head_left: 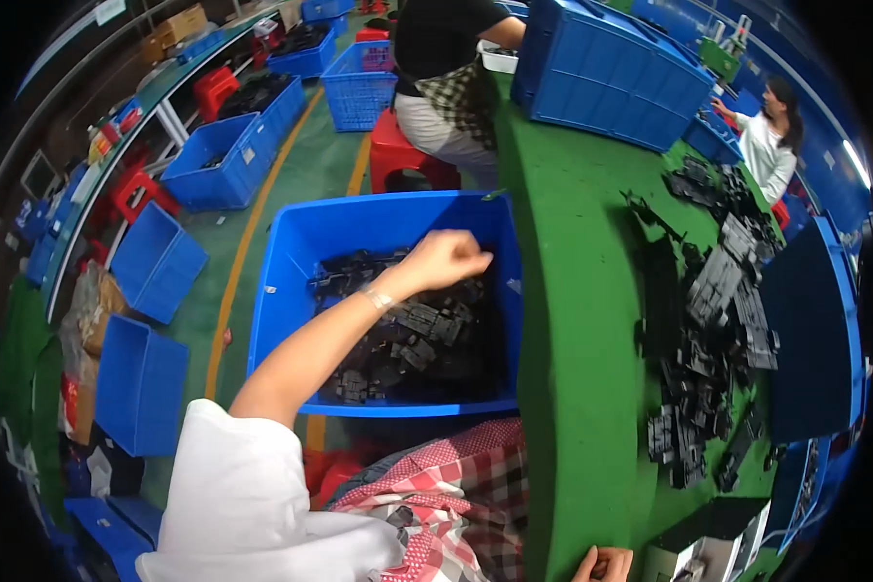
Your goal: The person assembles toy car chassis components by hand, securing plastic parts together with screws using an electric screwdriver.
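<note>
My left hand (446, 258) reaches over a large blue bin (390, 210), with a bracelet at the wrist. Its fingers are curled closed, and whatever they may hold is hidden. Below it, a jumble of black plastic parts (427, 322) covers the bin's floor. My right hand (603, 564) is at the bottom edge of the view, against the green tabletop (584, 388). Those fingers are bent inward and partly cut off, so I cannot make out anything in them. A heap of black moulded parts (716, 281) lies on the table further to the right.
An open box (708, 543) stands near my right hand. A big blue crate (611, 78) rests on the table's far end. One person (446, 87) sits ahead on a red stool (407, 155); another person (771, 141) is at far right. Blue bins (145, 383) line the left.
</note>
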Tool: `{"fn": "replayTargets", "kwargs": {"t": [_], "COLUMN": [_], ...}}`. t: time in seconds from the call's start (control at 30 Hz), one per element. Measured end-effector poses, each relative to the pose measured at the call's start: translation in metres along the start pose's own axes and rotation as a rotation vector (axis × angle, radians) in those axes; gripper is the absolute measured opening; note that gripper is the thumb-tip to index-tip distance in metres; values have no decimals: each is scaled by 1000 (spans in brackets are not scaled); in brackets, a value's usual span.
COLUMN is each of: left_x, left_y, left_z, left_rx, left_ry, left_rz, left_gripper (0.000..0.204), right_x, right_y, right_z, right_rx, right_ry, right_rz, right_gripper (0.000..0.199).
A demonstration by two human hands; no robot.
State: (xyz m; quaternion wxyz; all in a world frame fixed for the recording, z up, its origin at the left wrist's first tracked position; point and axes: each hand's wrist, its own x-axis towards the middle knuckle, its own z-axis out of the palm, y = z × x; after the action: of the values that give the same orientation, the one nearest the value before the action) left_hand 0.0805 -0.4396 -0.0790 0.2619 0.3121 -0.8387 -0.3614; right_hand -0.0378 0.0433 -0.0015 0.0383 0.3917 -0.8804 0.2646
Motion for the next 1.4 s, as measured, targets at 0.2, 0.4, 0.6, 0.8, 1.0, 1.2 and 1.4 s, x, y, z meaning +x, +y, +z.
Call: {"fn": "replayTargets", "kwargs": {"t": [0.2,0.4,0.6,0.8,1.0,1.2,1.4], "left_x": [-100,-48,-8,-61,-68,-73,-77], "left_y": [-167,-198,-194,-200,-195,-198,-192], "left_z": [52,100,99,122,140,142,139], "left_rx": [304,521,538,442,493,480,388], "left_ry": [-480,-544,-1144,-1107,-1032,-1025,-1065], "left_rz": [-279,-442,-525,-391,-439,-357,-373], "left_gripper": [82,76,104,122,123,119,108], "right_x": [26,58,67,71,69,69,68], "right_y": [-21,-38,-40,-38,-27,-27,-21], "right_z": [9,18,30,41,46,53,53], "right_rx": [-51,-135,-180,-232,-290,-275,-245], "right_ry": [-123,-253,-225,-184,-132,-45,-20], "right_rz": [62,26,36,41,-17,-80,-74], "right_gripper": [13,17,17,18,20,26,29]}}
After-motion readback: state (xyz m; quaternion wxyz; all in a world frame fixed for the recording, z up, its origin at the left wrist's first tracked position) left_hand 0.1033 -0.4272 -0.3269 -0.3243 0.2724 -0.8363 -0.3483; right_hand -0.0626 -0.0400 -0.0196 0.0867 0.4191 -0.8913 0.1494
